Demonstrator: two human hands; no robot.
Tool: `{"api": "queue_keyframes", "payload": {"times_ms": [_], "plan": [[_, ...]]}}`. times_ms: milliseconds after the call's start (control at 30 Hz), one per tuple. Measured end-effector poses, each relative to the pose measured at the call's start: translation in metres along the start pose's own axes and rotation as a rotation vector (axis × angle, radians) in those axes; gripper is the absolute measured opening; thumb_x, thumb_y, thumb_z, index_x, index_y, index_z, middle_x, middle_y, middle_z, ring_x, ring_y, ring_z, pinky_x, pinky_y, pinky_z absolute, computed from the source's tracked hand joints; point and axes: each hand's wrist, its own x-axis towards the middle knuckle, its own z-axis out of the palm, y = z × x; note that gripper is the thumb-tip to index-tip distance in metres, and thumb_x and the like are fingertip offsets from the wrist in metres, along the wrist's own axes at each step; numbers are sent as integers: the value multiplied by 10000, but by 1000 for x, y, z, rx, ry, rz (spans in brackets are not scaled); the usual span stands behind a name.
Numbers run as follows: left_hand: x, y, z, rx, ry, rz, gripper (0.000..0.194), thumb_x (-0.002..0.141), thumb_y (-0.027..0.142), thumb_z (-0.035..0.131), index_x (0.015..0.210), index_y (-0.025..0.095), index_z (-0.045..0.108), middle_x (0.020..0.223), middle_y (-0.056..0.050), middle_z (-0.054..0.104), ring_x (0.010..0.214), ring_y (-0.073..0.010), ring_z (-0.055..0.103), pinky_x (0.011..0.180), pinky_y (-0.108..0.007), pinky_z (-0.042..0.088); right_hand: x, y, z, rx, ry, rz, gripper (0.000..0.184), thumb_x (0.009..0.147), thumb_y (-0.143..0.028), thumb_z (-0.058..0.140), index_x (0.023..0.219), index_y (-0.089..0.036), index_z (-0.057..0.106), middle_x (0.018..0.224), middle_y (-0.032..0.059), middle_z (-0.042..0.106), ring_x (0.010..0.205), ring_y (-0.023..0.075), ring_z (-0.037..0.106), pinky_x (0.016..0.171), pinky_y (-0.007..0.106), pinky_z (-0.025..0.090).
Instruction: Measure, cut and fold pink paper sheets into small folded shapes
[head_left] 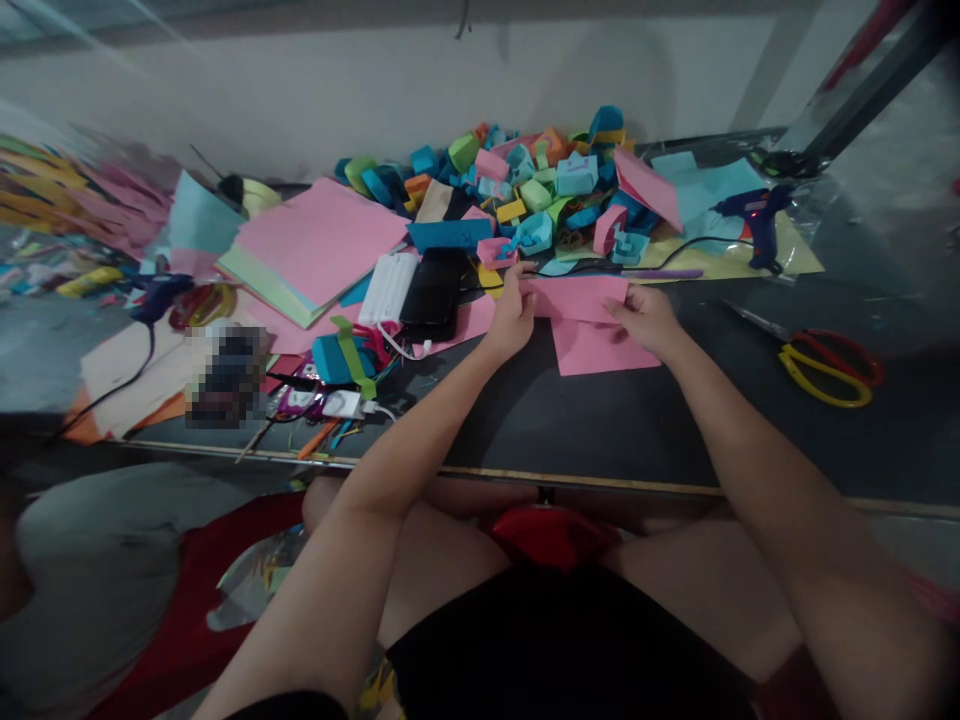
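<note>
Between my two hands is a strip of pink paper (574, 298), held out wide just above the dark table. My left hand (514, 318) grips its left end, thumb towards me. At the right end, my right hand (645, 315) pinches the strip between thumb and fingers. Beneath the strip, another piece of pink paper (606, 352) lies on the table, partly covered. A black phone (431, 292) and a white power bank (388, 290) rest to the left of my left hand. Scissors (825, 368) with red and yellow handles lie to the right.
Many small coloured paper pieces (525, 185) are heaped along the wall. A blue glue gun (761, 225) stands at the back right, another (157, 295) at the left. Stacked coloured sheets (322, 240) lie left of the heap. A person in grey (112, 560) sits at my left.
</note>
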Motion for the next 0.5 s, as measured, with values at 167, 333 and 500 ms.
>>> {"api": "queue_keyframes", "payload": {"times_ms": [167, 333, 500], "plan": [[-9, 28, -6, 170, -60, 192, 496, 1015, 412, 495, 1464, 203, 489, 1523, -207, 531, 1507, -358, 431, 1288, -592, 287, 6, 5, -4, 95, 123, 84, 380, 793, -581, 759, 794, -228, 619, 647, 70, 696, 617, 310, 751, 543, 465, 637], [-16, 58, -6, 238, -594, 424, 405, 1019, 395, 552, 1368, 224, 666, 1481, -130, 642, 1372, -279, 603, 1146, -456, 469, 12, 1, -7, 281, 215, 116, 355, 766, -537, 760, 881, -228, 627, 783, 86, 726, 813, 338, 804, 633, 449, 676], [-13, 59, -4, 291, -653, 383, 631, 974, 589, 631, 1497, 237, 598, 1620, -142, 525, 1478, -325, 520, 1213, -503, 409, 14, -28, 6, 216, 102, 56, 370, 797, -519, 756, 957, -187, 717, 791, 113, 747, 847, 351, 793, 710, 517, 698]]}}
